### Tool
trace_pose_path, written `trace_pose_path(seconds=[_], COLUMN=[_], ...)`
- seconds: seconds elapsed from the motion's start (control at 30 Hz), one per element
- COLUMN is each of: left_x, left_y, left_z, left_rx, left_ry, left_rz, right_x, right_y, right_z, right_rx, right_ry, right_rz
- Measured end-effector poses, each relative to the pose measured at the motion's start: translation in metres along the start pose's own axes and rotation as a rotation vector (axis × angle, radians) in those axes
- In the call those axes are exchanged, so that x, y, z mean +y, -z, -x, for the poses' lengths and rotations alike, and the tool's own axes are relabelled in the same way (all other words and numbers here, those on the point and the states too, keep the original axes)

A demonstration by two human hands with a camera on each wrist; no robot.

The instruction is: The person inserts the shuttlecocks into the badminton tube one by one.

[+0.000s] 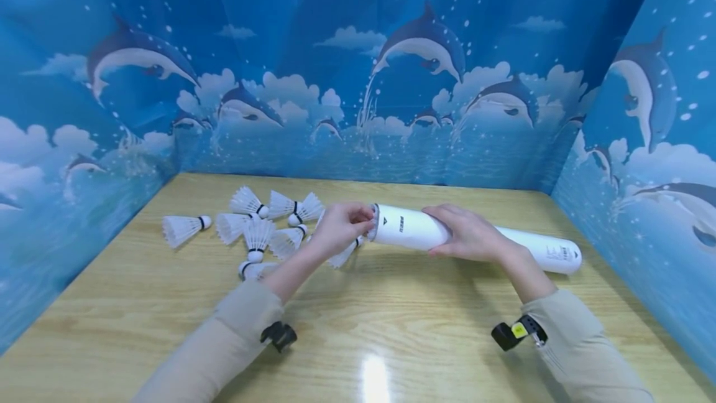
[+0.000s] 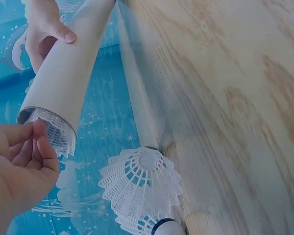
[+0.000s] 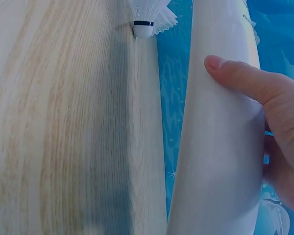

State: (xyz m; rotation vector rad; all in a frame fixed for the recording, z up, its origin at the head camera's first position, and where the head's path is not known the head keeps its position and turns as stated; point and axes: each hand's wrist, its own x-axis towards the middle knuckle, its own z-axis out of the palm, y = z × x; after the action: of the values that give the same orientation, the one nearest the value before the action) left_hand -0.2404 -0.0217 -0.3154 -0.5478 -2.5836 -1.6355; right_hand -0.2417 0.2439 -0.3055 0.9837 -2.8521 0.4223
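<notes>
My right hand (image 1: 468, 233) grips a long white shuttlecock tube (image 1: 411, 227) around its middle, thumb on the near side. The tube lies slanted over the table, its open end facing left. At that mouth, my left hand (image 1: 337, 229) pinches the skirt edge of a white shuttlecock (image 2: 62, 140) between thumb and fingers. Most of this shuttlecock sits inside the tube; only the netted skirt sticks out, and its cork end is hidden. Just under and behind my left hand lies another shuttlecock (image 1: 345, 255), partly covered by the hand in the head view.
Several white shuttlecocks with black bands lie in a loose cluster left of the tube, among them one shuttlecock (image 1: 258, 238) in the middle and one (image 1: 181, 229) apart at far left. The wooden table (image 1: 358, 328) meets a dolphin-printed blue curtain (image 1: 347, 154) behind and at both sides.
</notes>
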Motion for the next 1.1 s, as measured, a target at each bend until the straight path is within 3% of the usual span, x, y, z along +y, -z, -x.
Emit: trace_pose_path(seconds=[0.3,0.43,0.7,1.1], left_x=[0.001,0.004,0.002,-0.001], left_y=[-0.006,-0.004,0.000,0.020], left_z=[0.002,0.003,0.003,0.017], left_rx=[-0.057,-0.074,-0.104,-0.118], left_ry=[-0.035,-0.006,0.026,0.018], left_rz=[-0.031,-0.082,-0.072,-0.079], right_x=[-0.001,-0.001,-0.001,0.002], right_y=[0.000,0.000,0.001,0.003], right_z=[0.000,0.000,0.000,0.001], right_rx=[-0.005,-0.008,-0.005,0.006], right_ry=[-0.015,-0.017,-0.016,-0.019], right_rz=[-0.002,-0.008,-0.005,-0.008])
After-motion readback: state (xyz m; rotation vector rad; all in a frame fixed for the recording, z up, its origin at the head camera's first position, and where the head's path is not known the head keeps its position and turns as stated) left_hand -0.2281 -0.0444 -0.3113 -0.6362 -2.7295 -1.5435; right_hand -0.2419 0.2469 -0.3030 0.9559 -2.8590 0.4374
